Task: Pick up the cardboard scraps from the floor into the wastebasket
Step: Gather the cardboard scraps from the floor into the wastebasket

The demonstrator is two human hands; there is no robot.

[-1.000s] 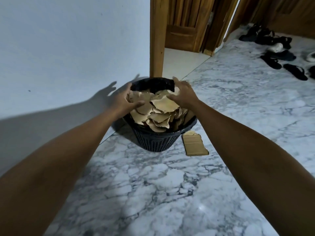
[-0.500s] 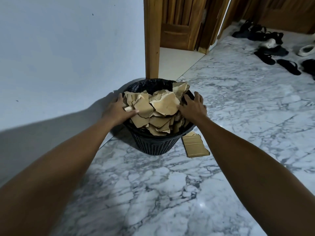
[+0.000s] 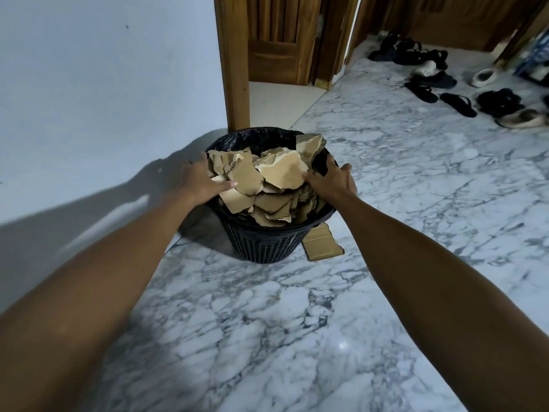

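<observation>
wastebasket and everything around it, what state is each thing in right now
wastebasket: upright, heaped above its rim
cardboard scraps: piled loose in the wastebasket
flat cardboard piece: on the floor beside the wastebasket, not picked up
left hand: open, on the left side of the pile
right hand: open, fingers spread at the right rim
wooden door: ajar
sandals: scattered on the floor

One basket [image 3: 264,246] stands between two hands, the left [image 3: 198,181] and the right [image 3: 332,181]. A dozen or more scraps [image 3: 282,171] fill it, too overlapped for an exact count. One scrap [image 3: 322,243] lies on the floor below the right grip. About ten shoes [image 3: 457,104] sit far beyond it.
</observation>
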